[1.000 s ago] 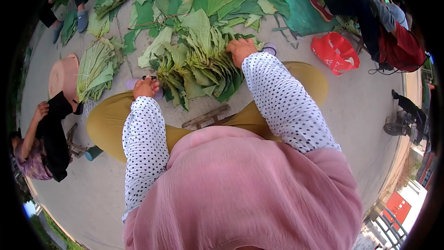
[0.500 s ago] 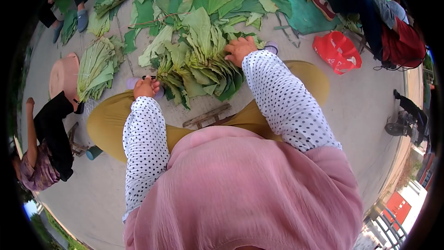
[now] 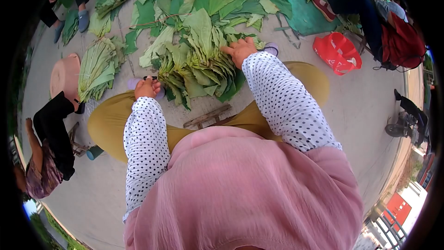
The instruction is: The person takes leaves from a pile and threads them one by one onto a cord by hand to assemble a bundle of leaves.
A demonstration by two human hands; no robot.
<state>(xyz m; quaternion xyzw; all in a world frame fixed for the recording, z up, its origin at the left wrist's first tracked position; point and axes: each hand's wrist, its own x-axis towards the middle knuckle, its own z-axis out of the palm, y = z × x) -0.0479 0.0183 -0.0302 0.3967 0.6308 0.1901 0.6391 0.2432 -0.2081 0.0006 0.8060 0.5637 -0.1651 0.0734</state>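
Observation:
A thick bundle of large green leaves (image 3: 199,67), overlapped in a fan, lies on the ground between my feet. My right hand (image 3: 241,51) rests at the bundle's right edge, its fingers stretched out over the leaves. To the lower left of the bundle, my left hand (image 3: 146,88) is closed, with a small dark object (image 3: 151,78) at its fingers. What kind of object this is cannot be made out. That hand stays just beside the leaf edges, over my left shoe.
A tied leaf bundle (image 3: 98,69) stands left, near a pink basin (image 3: 64,76). Loose leaves (image 3: 208,0) spread ahead by a green sheet (image 3: 303,14). A red bag (image 3: 336,52) sits to the right. A low wooden stool (image 3: 207,116) is beneath me; other people sit on both sides.
My right hand has shifted slightly left along the bundle, its fingers reaching further onto the leaves. My left hand barely moves. The person at right has drawn a hand back from a leaf.

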